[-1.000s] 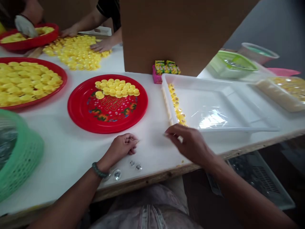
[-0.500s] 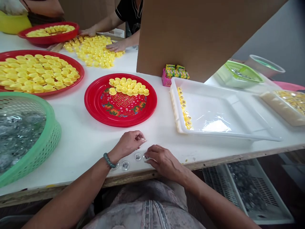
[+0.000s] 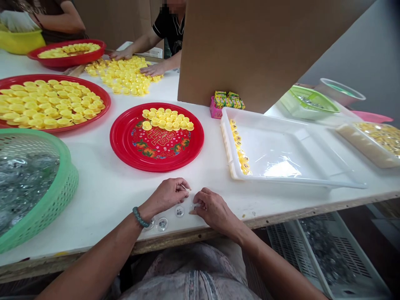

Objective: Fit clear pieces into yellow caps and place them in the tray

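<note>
My left hand (image 3: 170, 194) hovers over the white table with thumb and fingers pinched together; what they hold, if anything, is too small to make out. Facing it, my right hand (image 3: 213, 208) grips a small clear round cap (image 3: 193, 206) between thumb and fingers, a dark mark showing on it. Between my hands lies another clear cap (image 3: 179, 211) with a small printed figure. Closer to the table edge is a similar cap (image 3: 162, 224), and one more sits partly hidden by my left wrist. Beyond my hands, a red tray (image 3: 125, 154) carries rows of yellow round pieces (image 3: 168, 118).
A white tub (image 3: 281, 146) with a yellow row stands right, beside cardboard (image 3: 250, 50). A green basket (image 3: 67, 179) of clear parts is left; a red tray (image 3: 106, 98) of yellow pieces lies behind it. A co-worker's hands (image 3: 153, 68) touch a yellow pile (image 3: 128, 77).
My right hand has drawn the clear cap up and off the table spot beside the other cap. My left hand stays pinched nearby. The whole view has shifted slightly downward.
</note>
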`<state>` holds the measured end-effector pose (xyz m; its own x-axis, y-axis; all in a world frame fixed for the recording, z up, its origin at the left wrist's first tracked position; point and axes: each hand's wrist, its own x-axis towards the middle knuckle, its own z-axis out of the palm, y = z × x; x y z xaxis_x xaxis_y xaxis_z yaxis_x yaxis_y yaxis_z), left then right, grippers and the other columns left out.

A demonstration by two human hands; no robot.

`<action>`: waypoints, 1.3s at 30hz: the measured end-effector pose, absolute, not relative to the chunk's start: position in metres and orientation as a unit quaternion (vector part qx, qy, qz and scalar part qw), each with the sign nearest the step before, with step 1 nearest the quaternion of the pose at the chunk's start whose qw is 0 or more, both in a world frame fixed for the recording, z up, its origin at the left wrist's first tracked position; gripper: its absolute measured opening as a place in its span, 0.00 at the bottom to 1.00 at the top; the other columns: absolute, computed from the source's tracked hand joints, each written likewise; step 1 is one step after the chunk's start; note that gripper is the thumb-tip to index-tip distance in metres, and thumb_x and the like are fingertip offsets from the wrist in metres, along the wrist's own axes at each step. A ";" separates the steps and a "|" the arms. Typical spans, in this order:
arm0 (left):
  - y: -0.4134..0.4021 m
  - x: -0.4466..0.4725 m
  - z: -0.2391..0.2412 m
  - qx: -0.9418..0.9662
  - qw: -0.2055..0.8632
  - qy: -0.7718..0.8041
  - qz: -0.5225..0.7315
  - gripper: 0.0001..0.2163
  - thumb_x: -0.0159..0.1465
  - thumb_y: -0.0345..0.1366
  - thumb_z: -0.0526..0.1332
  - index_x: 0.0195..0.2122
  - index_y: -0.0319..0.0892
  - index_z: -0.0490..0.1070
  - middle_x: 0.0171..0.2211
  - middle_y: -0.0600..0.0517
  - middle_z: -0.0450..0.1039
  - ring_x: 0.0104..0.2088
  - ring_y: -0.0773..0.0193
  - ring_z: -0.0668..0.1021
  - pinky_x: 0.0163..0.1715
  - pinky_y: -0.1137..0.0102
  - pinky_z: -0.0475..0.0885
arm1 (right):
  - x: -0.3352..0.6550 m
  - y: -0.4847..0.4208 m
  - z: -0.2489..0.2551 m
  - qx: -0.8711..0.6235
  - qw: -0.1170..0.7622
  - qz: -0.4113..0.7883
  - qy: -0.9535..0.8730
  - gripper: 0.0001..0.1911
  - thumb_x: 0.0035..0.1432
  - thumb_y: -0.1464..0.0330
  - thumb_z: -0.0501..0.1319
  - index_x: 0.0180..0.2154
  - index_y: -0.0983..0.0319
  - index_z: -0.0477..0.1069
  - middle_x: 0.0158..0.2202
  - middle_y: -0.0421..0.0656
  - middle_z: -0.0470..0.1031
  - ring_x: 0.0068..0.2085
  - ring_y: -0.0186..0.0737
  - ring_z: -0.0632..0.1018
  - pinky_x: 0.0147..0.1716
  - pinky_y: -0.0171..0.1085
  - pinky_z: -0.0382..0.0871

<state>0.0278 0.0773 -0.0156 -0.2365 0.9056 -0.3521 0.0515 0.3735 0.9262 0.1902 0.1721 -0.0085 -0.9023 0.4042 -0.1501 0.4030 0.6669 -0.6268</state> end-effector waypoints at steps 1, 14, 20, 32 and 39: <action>0.077 0.028 -0.015 0.359 0.505 0.656 0.432 0.10 0.54 0.37 0.62 0.35 0.39 0.72 0.27 0.49 0.75 0.25 0.61 0.76 0.25 0.71 0.69 | 0.191 0.173 -0.009 -0.217 0.009 0.350 -0.911 0.07 0.47 0.75 0.66 0.31 0.63 0.70 0.31 0.40 0.69 0.29 0.33 0.70 0.29 0.32 0.63; 0.083 0.022 -0.005 0.280 0.429 0.587 0.627 0.10 0.55 0.37 0.66 0.37 0.39 0.75 0.33 0.49 0.75 0.33 0.64 0.73 0.34 0.72 0.68 | 0.146 0.191 -0.002 -0.264 0.183 0.693 -0.645 0.07 0.49 0.66 0.65 0.31 0.63 0.70 0.26 0.38 0.71 0.29 0.32 0.71 0.30 0.33 0.66; 0.082 0.020 0.002 0.248 0.392 0.609 0.643 0.09 0.55 0.39 0.67 0.33 0.40 0.77 0.30 0.51 0.75 0.29 0.66 0.70 0.31 0.73 0.66 | 0.133 0.187 -0.012 -0.238 0.252 0.731 -0.587 0.09 0.49 0.64 0.66 0.32 0.61 0.71 0.30 0.40 0.72 0.31 0.34 0.73 0.31 0.35 0.70; 0.083 0.020 -0.002 0.300 0.381 0.659 0.575 0.09 0.54 0.39 0.67 0.31 0.40 0.73 0.25 0.53 0.72 0.26 0.66 0.72 0.26 0.73 0.67 | 0.143 0.192 -0.009 -0.173 0.291 0.567 -0.751 0.09 0.59 0.70 0.56 0.38 0.59 0.74 0.34 0.41 0.73 0.31 0.33 0.73 0.32 0.35 0.71; 0.082 0.016 0.003 0.264 0.414 0.637 0.594 0.10 0.54 0.40 0.67 0.28 0.38 0.70 0.23 0.54 0.69 0.25 0.68 0.70 0.26 0.74 0.65 | 0.145 0.190 -0.009 -0.144 0.302 0.531 -0.778 0.11 0.59 0.69 0.57 0.43 0.57 0.73 0.37 0.44 0.73 0.34 0.35 0.74 0.35 0.36 0.72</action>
